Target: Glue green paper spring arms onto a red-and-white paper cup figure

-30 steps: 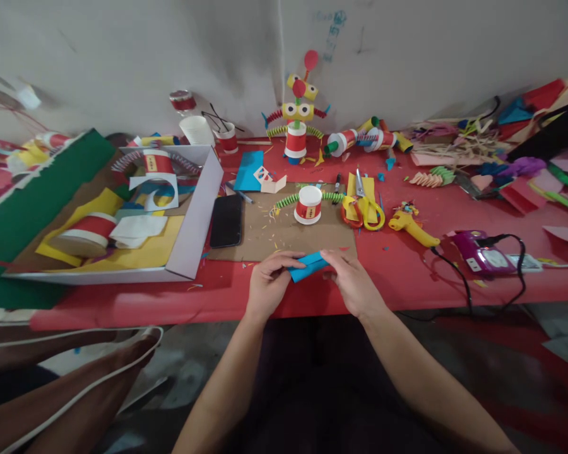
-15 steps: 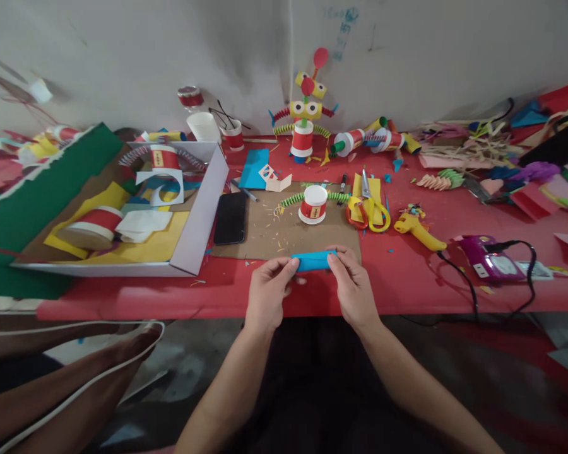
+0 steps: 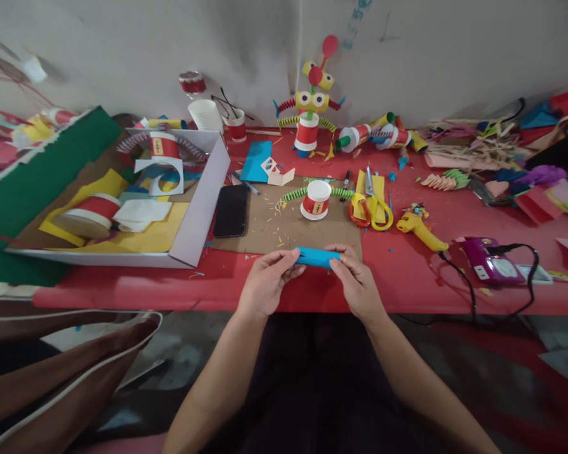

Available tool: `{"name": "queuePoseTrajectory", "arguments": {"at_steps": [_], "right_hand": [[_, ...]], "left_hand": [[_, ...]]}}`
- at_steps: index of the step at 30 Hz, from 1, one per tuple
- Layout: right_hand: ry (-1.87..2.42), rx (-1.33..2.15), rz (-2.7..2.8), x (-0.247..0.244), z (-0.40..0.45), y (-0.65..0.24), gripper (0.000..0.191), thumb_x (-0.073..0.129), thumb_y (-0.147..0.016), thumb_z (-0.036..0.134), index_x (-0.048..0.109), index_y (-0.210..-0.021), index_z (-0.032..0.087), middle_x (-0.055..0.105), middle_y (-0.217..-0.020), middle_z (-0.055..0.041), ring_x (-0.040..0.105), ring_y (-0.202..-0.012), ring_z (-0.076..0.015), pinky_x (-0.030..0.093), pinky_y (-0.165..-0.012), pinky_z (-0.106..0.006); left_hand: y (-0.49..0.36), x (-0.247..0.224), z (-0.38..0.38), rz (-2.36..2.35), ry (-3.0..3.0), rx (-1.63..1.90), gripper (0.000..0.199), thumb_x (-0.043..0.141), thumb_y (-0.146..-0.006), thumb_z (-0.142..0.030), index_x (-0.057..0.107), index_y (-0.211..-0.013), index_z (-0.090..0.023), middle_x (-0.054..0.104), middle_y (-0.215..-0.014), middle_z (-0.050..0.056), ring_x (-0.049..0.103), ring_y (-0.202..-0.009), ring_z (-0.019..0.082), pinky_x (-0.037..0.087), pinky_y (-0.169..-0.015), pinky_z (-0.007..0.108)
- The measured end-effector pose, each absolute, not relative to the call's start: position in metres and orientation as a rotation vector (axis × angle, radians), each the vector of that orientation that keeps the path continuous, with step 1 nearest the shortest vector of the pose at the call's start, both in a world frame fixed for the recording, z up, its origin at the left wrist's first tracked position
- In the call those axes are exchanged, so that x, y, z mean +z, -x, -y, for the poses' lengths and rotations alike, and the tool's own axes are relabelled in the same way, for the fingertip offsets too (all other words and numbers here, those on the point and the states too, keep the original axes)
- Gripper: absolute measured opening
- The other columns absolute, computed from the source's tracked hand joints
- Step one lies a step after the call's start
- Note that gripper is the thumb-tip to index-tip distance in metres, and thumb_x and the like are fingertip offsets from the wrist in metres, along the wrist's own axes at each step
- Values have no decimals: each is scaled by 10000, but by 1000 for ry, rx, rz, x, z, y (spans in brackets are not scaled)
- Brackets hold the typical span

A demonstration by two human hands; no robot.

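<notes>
A strip of blue paper, rolled or folded into a narrow band (image 3: 316, 257), is stretched between my hands above the table's front edge. My left hand (image 3: 271, 277) pinches its left end between thumb and fingers. At the right end, my right hand (image 3: 355, 277) grips it the same way. Just beyond stands a red and white paper cup (image 3: 316, 200) with green folded-paper arms, on a brown cardboard sheet (image 3: 265, 221). Scissors with red and yellow handles (image 3: 373, 205) lie right of the cup on yellow paper. A blue sheet (image 3: 257, 161) lies behind the cardboard.
A black phone (image 3: 230, 211) lies left of the cup, beside an open box (image 3: 199, 214) of craft pieces. Finished paper figures (image 3: 307, 132) stand by the wall. A yellow glue gun (image 3: 423, 232) and purple power unit (image 3: 491, 260) with cables are rightward. Another person's legs (image 3: 76, 384) show lower left.
The blue paper has tilted slightly, its right end now lower, and a dark gap shows at its left end. Both hands keep their hold. The camera view has shifted slightly.
</notes>
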State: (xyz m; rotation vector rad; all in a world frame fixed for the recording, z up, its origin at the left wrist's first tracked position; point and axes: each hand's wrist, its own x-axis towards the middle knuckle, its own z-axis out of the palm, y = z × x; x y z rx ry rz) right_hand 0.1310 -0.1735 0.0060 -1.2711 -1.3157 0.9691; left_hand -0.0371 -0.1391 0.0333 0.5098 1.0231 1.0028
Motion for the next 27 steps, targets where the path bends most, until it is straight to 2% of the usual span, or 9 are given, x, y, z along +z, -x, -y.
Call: {"name": "queuePoseTrajectory", "arguments": {"at_steps": [2,5,9,12,16,19,23,27], "right_hand": [[1272,984,1283,2,173,-130,217,514,-903,347,675,-821,226,580,-1066,-53,535,-972,-191,426,-801,-321],[1277,1046,1161,-5,174,-126,200,549,-881,363,675,-810,226,573,-1078,-46,543,-915,-173,441,-743,-297],[1242,1107,1101,-10,174,-124,224,571,-867,369,662,-731,215,561,-1106,-48,541,-898,-166,445,-694,-281],[1234,1117,1181,-8,172,-128,201,560,-877,357,682,-783,228,561,-1094,-49,539,-886,-163,442,-692,-288],[1242,1096,1343,-3,169,-137,221,535,-896,345,677,-782,221,569,-1093,-56,538,-969,-187,436,-776,-322],[1232,1093,1413,-2,166,-141,217,526,-903,333,676,-792,223,567,-1108,-56,530,-1021,-195,421,-838,-344],[1230,1095,1413,0,164,-141,186,529,-899,327,696,-889,245,573,-1106,-55,531,-1029,-196,418,-864,-353],[1241,1127,1312,2,160,-138,191,560,-879,332,707,-799,241,585,-1087,-46,525,-1029,-190,420,-830,-321]], "left_hand": [[36,30,140,-1052,-586,1028,260,821,-604,-319,697,-710,-118,646,-613,-3,599,-553,72,530,-590,190],[35,25,139,-1089,-644,1064,263,805,-620,-349,689,-712,-132,626,-593,-16,579,-530,70,524,-569,202],[38,22,137,-1085,-620,1032,240,815,-604,-293,693,-726,-125,633,-640,-14,583,-555,61,528,-598,191],[41,21,135,-1056,-609,1000,239,822,-594,-272,697,-729,-120,635,-671,-11,580,-571,53,531,-609,177],[45,21,132,-986,-528,980,241,830,-592,-303,684,-667,-125,620,-660,-16,603,-629,70,555,-672,197],[47,22,130,-964,-505,961,239,823,-610,-318,703,-689,-127,639,-660,-6,615,-651,81,558,-709,215],[46,24,130,-984,-549,968,216,812,-632,-302,717,-695,-118,657,-658,11,623,-651,88,546,-719,220],[44,25,131,-990,-603,997,221,818,-617,-304,715,-688,-122,654,-633,4,617,-631,82,544,-711,220]]}}
